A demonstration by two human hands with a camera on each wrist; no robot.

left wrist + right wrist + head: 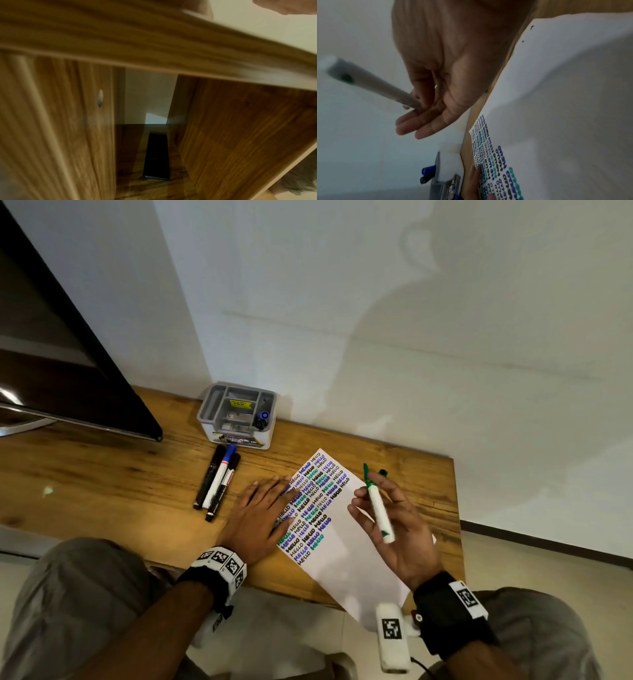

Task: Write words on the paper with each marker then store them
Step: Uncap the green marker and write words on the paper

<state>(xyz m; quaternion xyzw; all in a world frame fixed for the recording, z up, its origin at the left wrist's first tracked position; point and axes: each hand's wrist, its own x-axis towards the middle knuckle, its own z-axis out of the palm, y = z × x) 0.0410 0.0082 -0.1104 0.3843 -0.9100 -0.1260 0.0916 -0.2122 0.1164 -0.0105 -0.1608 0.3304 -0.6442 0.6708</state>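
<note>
Worktop [137,474]: a wooden surface set against a pale wall; the paper, three loose markers and an organiser are carried on it. Its front edge and a cubby beneath are seen, blurred, in the left wrist view.
Screen [68,364]: a dark tilted panel is stood at the far left of the worktop.
Paper [346,549]: a white sheet laid askew at the right of the worktop, its near corner hung past the front edge. Rows of "HELLO" in black, blue and green are written over its left part; the right part is blank.
Organiser [236,416]: a grey and white compartmented box placed against the wall; a blue-capped marker and a dark one are stood in its right compartment.
Left hand [263,508]: laid flat, fingers straight, palm down on the left edge of the paper.
Right hand [394,529]: raised above the paper, palm turned up; the green marker is pinched between thumb and index finger, while the other fingers are held out straight.
Loose markers [217,482]: two black and one blue-capped, laid side by side, touching, between the organiser and the left hand.
Green marker [376,505]: white barrel, green tip uncapped and pointed away toward the wall.
Cap [383,473]: a small dark cap is seen on the worktop just beyond the right hand.
</note>
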